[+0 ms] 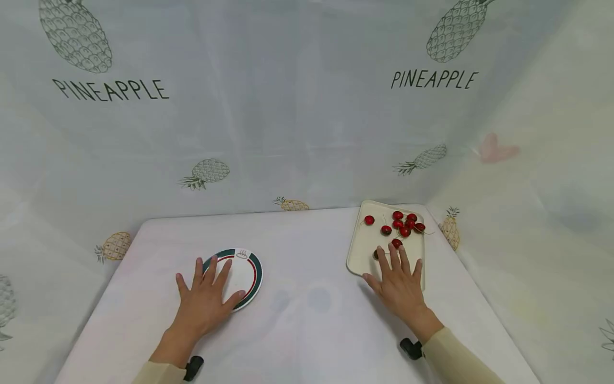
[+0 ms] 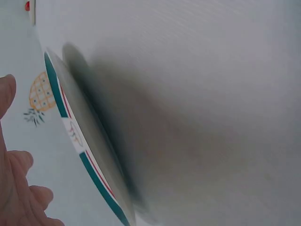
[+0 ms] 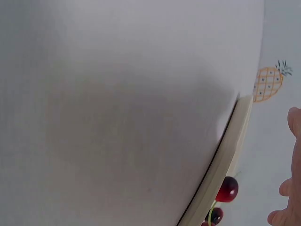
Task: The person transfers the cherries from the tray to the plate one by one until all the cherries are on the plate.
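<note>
My left hand (image 1: 203, 304) is spread wide over a round white plate (image 1: 240, 277) with a green band and a thin red ring. In the left wrist view the plate (image 2: 94, 141) shows from the side, and the fingers (image 2: 40, 195) are above its rim. On the right, my right hand (image 1: 398, 288) has its fingers spread over the near part of a cream rectangular tray (image 1: 357, 256). Several dark red cherries (image 1: 405, 232) with stems lie in it, mostly at the far right. One cherry (image 1: 376, 255) is partly hidden by the fingers. Neither hand holds anything.
A white cloth covers the table (image 1: 297, 298), and bare tabletop lies between plate and tray. Pale curtains (image 1: 297, 106) printed with pineapples rise behind and on both sides. A black wrist camera (image 1: 410, 349) sits under the right wrist, another black wrist camera (image 1: 194, 368) under the left.
</note>
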### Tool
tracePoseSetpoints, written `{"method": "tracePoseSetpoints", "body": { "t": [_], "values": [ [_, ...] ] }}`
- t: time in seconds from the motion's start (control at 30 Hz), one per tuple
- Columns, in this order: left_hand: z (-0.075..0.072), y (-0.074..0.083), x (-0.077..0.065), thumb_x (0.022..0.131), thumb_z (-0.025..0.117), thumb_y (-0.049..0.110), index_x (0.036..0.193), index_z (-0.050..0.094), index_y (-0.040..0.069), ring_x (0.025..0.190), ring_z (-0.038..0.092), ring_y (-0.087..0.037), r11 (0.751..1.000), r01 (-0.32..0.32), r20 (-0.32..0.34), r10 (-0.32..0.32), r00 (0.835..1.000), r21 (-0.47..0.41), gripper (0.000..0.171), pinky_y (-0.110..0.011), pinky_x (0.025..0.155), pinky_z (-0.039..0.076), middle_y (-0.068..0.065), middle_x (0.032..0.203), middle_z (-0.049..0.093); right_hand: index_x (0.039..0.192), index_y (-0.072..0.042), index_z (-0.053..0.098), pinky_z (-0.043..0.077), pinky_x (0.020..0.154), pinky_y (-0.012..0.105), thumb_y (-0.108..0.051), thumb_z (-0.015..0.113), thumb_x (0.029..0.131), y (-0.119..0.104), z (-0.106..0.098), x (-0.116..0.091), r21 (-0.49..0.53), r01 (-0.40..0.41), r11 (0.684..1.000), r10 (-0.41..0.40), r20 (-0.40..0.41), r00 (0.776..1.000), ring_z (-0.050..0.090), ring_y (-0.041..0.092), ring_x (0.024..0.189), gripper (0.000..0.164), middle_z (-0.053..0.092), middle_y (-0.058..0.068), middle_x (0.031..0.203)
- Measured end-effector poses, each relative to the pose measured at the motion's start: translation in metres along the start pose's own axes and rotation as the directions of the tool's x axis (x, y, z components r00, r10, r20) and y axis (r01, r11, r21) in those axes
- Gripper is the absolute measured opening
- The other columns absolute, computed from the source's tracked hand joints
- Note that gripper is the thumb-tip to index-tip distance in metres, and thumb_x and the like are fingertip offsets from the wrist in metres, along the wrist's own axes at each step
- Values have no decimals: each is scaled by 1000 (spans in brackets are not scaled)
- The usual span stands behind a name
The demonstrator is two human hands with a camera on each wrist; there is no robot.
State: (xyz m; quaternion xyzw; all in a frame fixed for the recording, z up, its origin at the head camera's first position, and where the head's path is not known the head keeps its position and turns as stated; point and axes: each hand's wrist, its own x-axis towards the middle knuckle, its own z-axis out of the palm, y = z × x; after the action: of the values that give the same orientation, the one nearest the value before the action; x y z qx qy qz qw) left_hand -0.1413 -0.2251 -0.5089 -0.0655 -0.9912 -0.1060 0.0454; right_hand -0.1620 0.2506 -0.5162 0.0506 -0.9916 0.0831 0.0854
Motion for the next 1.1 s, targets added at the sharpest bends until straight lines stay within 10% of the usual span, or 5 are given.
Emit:
{"method": "tracePoseSetpoints", "body": {
  "t": [0.57, 1.1],
  "values": [
    [23, 65, 34, 99, 57, 64, 165, 39, 20, 161, 11, -48, 989, -139, 39, 137, 990, 51, 82, -84, 120, 4, -18, 172, 30, 167, -7, 26, 1, 117, 87, -64, 49, 104, 20, -6, -2, -15, -69, 997, 70, 28, 997, 10, 52, 159, 88, 19, 28, 172],
    [47, 173, 73, 107, 45, 61, 165, 38, 18, 163, 18, -36, 943, -330, 131, 323, 937, 41, 72, -71, 128, 14, -12, 173, 32, 165, -1, 24, 0, 114, 89, -64, 47, 105, 72, -10, 2, -46, -158, 986, 161, 88, 983, 10, 59, 156, 90, 16, 34, 170]
  ]
}}
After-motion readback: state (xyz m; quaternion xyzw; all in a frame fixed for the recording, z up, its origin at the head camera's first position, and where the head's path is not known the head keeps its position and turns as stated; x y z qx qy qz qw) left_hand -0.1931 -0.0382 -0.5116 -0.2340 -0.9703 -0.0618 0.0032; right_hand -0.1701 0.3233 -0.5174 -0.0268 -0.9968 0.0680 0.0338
